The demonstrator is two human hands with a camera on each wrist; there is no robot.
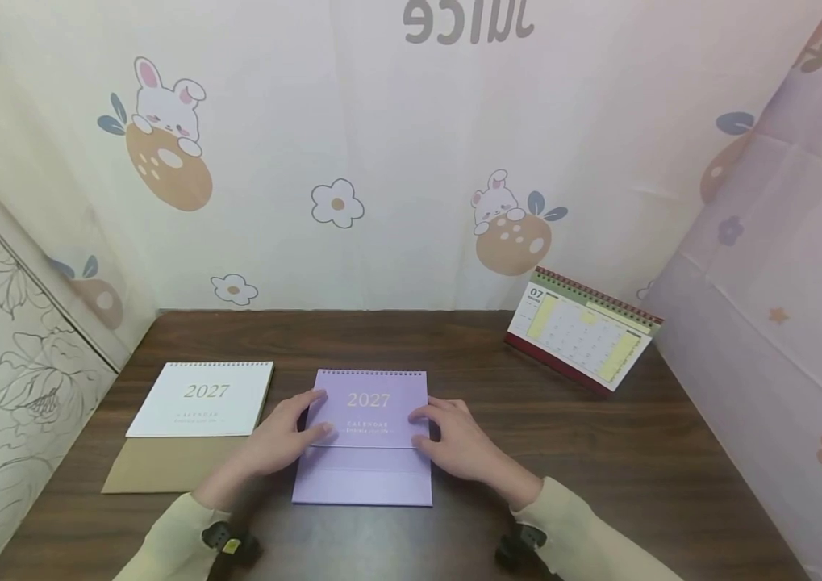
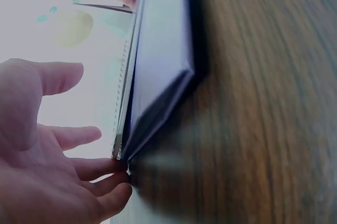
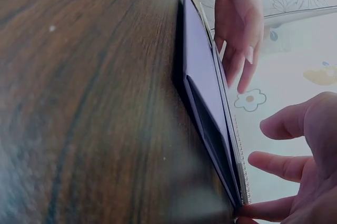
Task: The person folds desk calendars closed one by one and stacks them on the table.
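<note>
A purple desk calendar (image 1: 374,410) marked 2027 stands on its folded base in the middle of the table, spiral binding along its top. On its left side is my left hand (image 1: 285,432), thumb and index finger spread toward the cover; in the left wrist view, lower fingertips (image 2: 118,192) meet the calendar's side edge. My right hand (image 1: 457,440) is at the opposite side, its lower fingers (image 3: 271,209) reaching that edge in the right wrist view. Both thumbs extend apart from the other fingers, and neither hand is curled round the calendar.
A white 2027 calendar (image 1: 200,399) on a tan base (image 1: 164,466) stands to the left. Toward the back right is a red-based calendar (image 1: 581,331) showing month 07. The dark wooden table (image 1: 585,452) is bordered by a printed curtain (image 1: 411,242) behind.
</note>
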